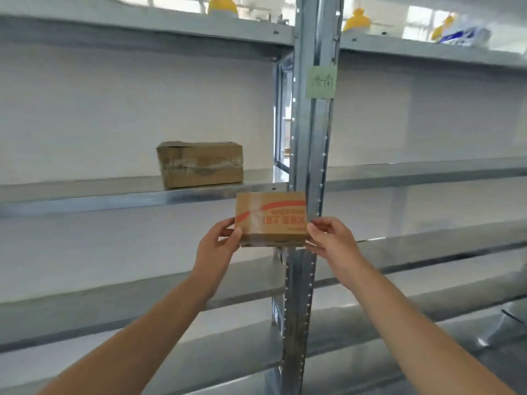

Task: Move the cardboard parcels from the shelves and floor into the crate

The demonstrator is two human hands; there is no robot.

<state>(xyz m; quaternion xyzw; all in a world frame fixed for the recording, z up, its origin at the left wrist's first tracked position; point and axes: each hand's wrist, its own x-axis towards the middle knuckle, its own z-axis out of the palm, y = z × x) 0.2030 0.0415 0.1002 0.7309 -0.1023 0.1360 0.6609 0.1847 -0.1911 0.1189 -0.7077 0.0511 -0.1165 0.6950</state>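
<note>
A small cardboard parcel (271, 218) with red print and clear tape is held in the air in front of the shelf upright. My left hand (218, 246) grips its left end and my right hand (330, 240) grips its right end, thumbs on the near face. A second, larger cardboard parcel (199, 163), taped around its middle, sits on the middle shelf (85, 195) behind and to the left of the held one. No crate is in view.
A grey metal upright (310, 138) with a green note (320, 82) divides two bays of metal shelves. Lower shelf boards (114, 297) run below my arms. Yellow objects (222, 5) and a blue-white pack (462, 35) lie on the top shelf.
</note>
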